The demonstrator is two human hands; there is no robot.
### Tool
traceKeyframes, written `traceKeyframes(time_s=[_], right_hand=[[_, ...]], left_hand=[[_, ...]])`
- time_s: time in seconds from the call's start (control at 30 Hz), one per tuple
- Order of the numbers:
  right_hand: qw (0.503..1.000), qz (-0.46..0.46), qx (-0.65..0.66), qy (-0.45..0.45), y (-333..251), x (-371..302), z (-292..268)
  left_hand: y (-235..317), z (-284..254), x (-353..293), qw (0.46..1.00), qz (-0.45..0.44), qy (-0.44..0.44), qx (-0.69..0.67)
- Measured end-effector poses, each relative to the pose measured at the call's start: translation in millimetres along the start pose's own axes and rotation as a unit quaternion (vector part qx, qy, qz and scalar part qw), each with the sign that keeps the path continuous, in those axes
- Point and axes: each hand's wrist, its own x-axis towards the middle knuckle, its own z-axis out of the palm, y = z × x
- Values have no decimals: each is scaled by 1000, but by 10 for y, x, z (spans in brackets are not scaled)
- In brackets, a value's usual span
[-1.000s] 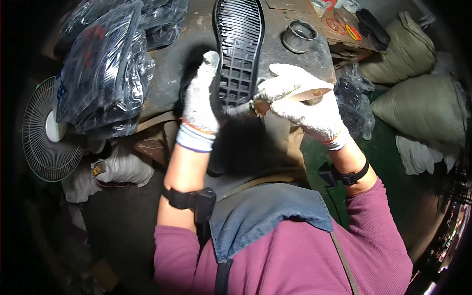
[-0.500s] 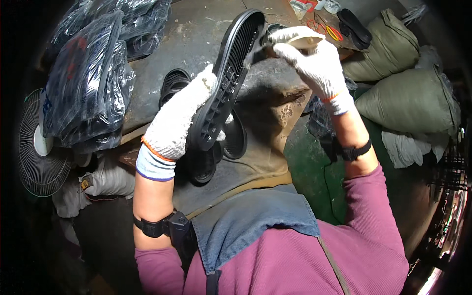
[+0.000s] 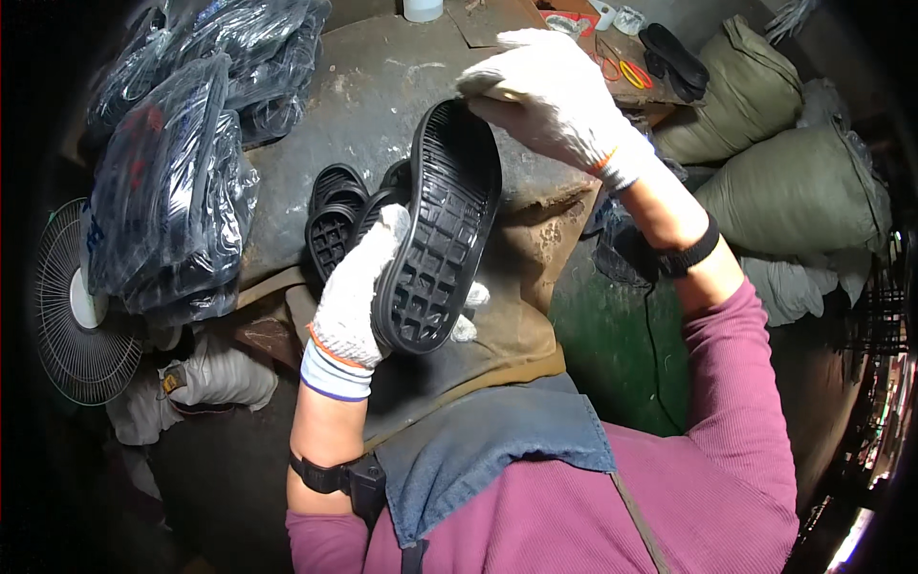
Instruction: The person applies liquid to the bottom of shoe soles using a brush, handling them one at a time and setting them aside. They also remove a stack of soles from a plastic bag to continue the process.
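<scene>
Several loose, black, ribbed rubber soles (image 3: 333,234) lie on the scuffed dark tabletop (image 3: 368,81), and right beside them, from my remote seat, I've got the left hand (image 3: 352,301) in its white knitted glove, curled round a long black rubber sole with a waffle-grid inside (image 3: 435,225): thumb on the left rim, fingertips poking out past the right. It's tilted over the table's near edge, and that's my worry! Only one sure grip shows; smooth rubber against knit could twist, drop or knock its neighbours. Across to the white-gloved right hand (image 3: 547,94), half-curled at the sole's far end; contact, or anything pinched, I can't tell.

Containers now! Far left, clear plastic bags (image 3: 158,191) hold dark, stacked pieces. A pale cylindrical tub (image 3: 423,10) is cropped, contents hidden. Next, a shallow red box (image 3: 579,17) holds something clear. Two bulging olive-green fabric sacks (image 3: 794,206) hide theirs.
</scene>
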Motion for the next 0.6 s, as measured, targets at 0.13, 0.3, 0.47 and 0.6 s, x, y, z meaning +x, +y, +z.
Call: traceKeyframes(time_s=[0.13, 0.3, 0.47, 0.6], right_hand=[[998, -64, -28, -5, -3, 116, 90], [991, 0, 88, 103, -93, -91, 217], [922, 279, 227, 143, -296, -520, 395], [933, 185, 292, 96, -673, -424, 401]], left_hand=[[-6, 140, 54, 997, 51, 12, 58], [6, 29, 74, 997, 64, -19, 34], [-29, -98, 128, 998, 46, -30, 28], [-5, -151, 74, 999, 51, -17, 8]])
